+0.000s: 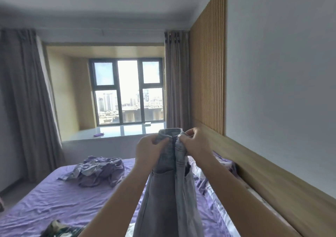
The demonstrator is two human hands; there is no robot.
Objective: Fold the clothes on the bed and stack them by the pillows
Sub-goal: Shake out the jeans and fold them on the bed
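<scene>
I hold a pair of light grey-blue jeans (169, 186) up in front of me, hanging down over the bed. My left hand (150, 149) grips the waistband on its left side and my right hand (194, 142) pinches it on the right. A crumpled heap of purple and pale clothes (101, 171) lies on the purple bed sheet (54, 206) further ahead to the left. A dark patterned garment (58, 230) shows at the bottom left edge. Pillows (223, 164) in a purple floral print lie along the headboard, partly hidden by my right arm.
A wooden headboard (269, 178) runs along the right wall under a slatted panel (207, 64). Ahead is a bay window (127, 91) with a sill holding a small purple object (99, 134). Grey curtains (25, 100) hang on both sides.
</scene>
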